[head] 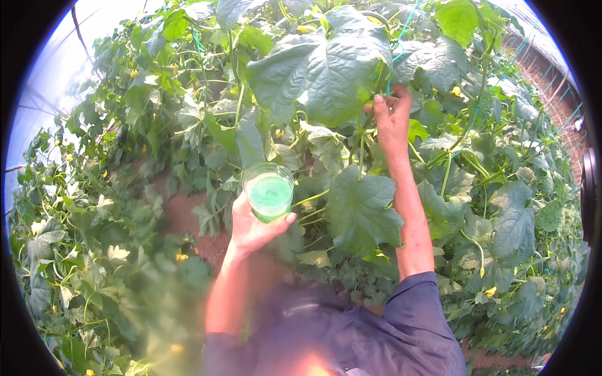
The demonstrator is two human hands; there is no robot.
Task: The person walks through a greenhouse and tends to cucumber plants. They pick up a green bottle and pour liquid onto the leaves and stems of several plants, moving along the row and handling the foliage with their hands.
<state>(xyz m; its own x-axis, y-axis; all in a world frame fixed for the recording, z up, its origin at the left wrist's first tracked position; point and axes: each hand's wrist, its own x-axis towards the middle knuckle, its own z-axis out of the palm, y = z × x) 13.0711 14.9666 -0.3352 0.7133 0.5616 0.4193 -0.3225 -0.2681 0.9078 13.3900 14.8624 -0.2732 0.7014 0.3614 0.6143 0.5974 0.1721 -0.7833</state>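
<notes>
My left hand [254, 228] is wrapped around a clear plastic cup [268, 217] with green liquid [269, 191] in it. The cup is upright, its mouth facing up towards me. Higher and to the right, my right hand [394, 115] closes its thumb and fingers around a vine stem [381, 77] of a cucumber-like plant. Teal twine [400, 40] runs down to the stem just above those fingers. A broad green leaf [320, 70] hangs directly left of my right hand and hides part of the stem. Whatever the fingertips touch behind the stem is hidden.
Dense vines with yellow flowers [456, 90] surround me on both sides. A large leaf [362, 209] hangs between my forearms. Bare soil [186, 209] shows at the left. Translucent sheeting [42, 89] rises at the far left, and more twine [510, 70] hangs at the right.
</notes>
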